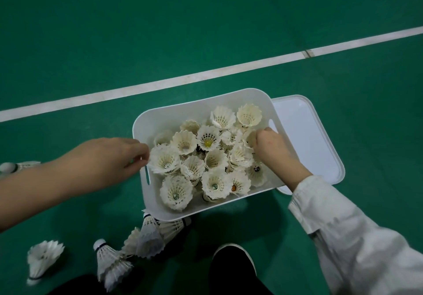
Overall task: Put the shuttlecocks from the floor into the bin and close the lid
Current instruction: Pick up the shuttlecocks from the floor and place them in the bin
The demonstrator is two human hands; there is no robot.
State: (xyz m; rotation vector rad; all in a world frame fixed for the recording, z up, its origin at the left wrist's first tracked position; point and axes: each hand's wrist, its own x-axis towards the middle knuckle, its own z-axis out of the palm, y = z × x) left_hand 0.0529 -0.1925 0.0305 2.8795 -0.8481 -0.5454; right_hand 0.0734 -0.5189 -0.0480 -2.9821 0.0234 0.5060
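Observation:
A white plastic bin [174, 114] stands open on the green court floor, filled with several white shuttlecocks [207, 157] standing cork-down. Its white lid [306, 139] lies flat under and beside the bin's right end. My left hand [109, 157] is at the bin's left rim, fingertips pinching the feather edge of a shuttlecock [163, 161] just inside. My right hand [274, 150] reaches into the bin's right side, fingers curled on a shuttlecock [250, 138] there. Several loose shuttlecocks [146, 239] lie on the floor in front of the bin.
More shuttlecocks lie on the floor at the lower left [42, 258] and at the far left edge [13, 167]. My dark shoe [233, 269] is just in front of the bin. A white court line [206, 75] runs diagonally behind the bin.

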